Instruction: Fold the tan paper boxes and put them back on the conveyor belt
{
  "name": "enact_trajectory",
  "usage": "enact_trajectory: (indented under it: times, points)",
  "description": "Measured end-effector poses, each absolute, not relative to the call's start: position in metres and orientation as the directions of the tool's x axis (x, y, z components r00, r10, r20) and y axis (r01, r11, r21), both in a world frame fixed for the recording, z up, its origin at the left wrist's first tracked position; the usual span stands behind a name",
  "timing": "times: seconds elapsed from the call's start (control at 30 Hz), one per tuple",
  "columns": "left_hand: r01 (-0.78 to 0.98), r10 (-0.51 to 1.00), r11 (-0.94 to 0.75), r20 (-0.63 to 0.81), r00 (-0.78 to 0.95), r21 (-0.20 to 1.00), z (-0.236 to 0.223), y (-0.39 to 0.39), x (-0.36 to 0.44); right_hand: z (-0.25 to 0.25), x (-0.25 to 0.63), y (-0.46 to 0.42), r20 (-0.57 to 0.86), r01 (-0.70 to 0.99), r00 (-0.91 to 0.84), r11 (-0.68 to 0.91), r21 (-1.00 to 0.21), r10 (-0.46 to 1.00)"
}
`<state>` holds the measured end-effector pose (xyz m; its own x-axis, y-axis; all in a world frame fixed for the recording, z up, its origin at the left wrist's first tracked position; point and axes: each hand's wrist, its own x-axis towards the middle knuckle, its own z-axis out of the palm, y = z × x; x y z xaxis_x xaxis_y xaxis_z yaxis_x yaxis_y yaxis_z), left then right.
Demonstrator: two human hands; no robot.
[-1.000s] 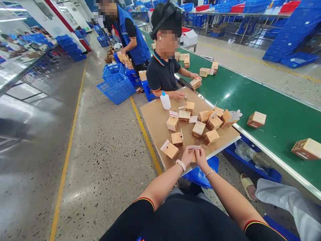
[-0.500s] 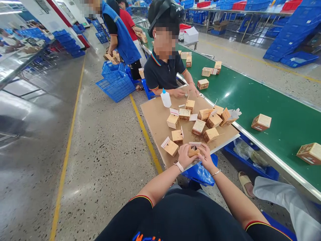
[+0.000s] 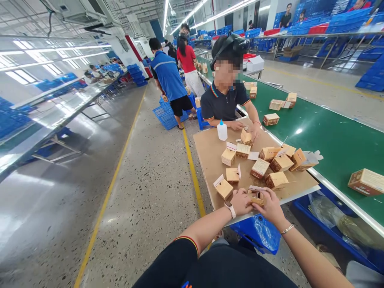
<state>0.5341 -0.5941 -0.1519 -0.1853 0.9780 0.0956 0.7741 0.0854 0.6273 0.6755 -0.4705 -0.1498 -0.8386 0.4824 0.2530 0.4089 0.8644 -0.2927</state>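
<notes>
Along the near edge of the brown board [image 3: 207,152], the left hand [image 3: 240,202] and right hand [image 3: 271,208] both grip a small cardboard box [image 3: 256,200]. Caution: excess finger pressure may crease the box; a slip here may drop it to the floor [image 3: 144,224].

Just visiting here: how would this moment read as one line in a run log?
left hand: holds small cardboard box | right hand: holds same box | cardboard sheet: more boxes, white plastic bottle
</notes>
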Motion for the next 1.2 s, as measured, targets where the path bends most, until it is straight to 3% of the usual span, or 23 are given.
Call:
enact_trajectory:
  times: [0.2, 0.3, 0.43, 0.53, 0.63, 0.73, 0.8, 0.87, 0.97, 1.1, 1.2]
  points:
    - [0.805, 0.984, 0.16, -0.029, -0.174, 0.571, -0.144, -0.585, 0.535, -0.135, 0.669, -0.465, -0.031, 0.535, -0.843, 0.83, -0.159, 0.537]
    - [0.767, 0.974, 0.184, -0.007, -0.228, 0.614, -0.148, -0.583, 0.534, -0.135, 0.661, -0.452, -0.158, 0.551, -0.834, 0.813, -0.185, 0.529]
    - [0.724, 0.961, 0.168, 0.054, -0.273, 0.669, -0.153, -0.582, 0.537, -0.144, 0.653, -0.429, -0.179, 0.534, -0.846, 0.803, -0.267, 0.503]
    - [0.724, 0.961, 0.206, 0.003, -0.277, 0.658, -0.153, -0.581, 0.541, -0.152, 0.652, -0.426, -0.109, 0.486, -0.869, 0.796, -0.361, 0.482]
    - [0.723, 0.95, 0.255, -0.027, -0.312, 0.642, -0.151, -0.58, 0.546, -0.161, 0.658, -0.44, 0.108, 0.393, -0.84, 0.733, -0.555, 0.532]
    - [0.714, 0.942, 0.277, -0.037, -0.332, 0.643, -0.149, -0.578, 0.55, -0.173, 0.667, -0.46, 0.305, 0.326, -0.667, 0.634, -0.701, 0.68]
    - [0.702, 0.937, 0.284, -0.033, -0.348, 0.653, -0.148, -0.575, 0.552, -0.181, 0.671, -0.469, 0.348, 0.34, -0.526, 0.567, -0.75, 0.776]
    - [0.678, 0.926, 0.291, -0.022, -0.376, 0.675, -0.15, -0.572, 0.553, -0.189, 0.671, -0.474, 0.295, 0.39, -0.391, 0.447, -0.805, 0.872]
    - [0.577, 0.876, 0.328, -0.011, -0.482, 0.748, -0.156, -0.57, 0.556, -0.198, 0.667, -0.475, 0.047, 0.4, -0.253, 0.149, -0.904, 0.966]
    - [0.347, 0.733, 0.342, -0.017, -0.681, 0.873, -0.17, -0.565, 0.564, -0.2, 0.664, -0.478, -0.105, 0.309, -0.314, -0.003, -0.951, 0.944]
    - [0.043, 0.689, 0.282, -0.171, -0.705, 0.959, -0.18, -0.557, 0.567, -0.195, 0.664, -0.482, -0.193, 0.28, -0.38, -0.086, -0.956, 0.905]
